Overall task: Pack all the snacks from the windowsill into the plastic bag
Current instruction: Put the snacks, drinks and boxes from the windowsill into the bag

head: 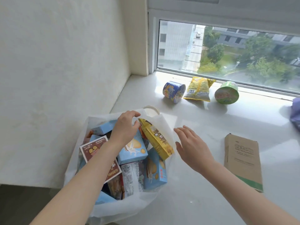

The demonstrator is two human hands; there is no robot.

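Nearest, on the sill (194, 184): bag (113, 207) crammed with boxes (134, 151). Left hand (127, 127) at its far rim, fingers pinching the plastic beside a yellow pouch (156, 141). Right hand (192, 147) just beside, fingers spread, empty. Farther, by the window: blue cup (174, 91), yellow packet (198, 90), green cup (226, 93).

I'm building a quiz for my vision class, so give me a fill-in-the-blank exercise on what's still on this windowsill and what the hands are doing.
1. Between the blue tub and the green cup lies a ____ packet.
2. The right hand holds ____.
3. The left hand grips the rim of the ____.
4. The brown envelope lies to the ____ of the right hand.
Missing words: yellow; nothing; plastic bag; right.
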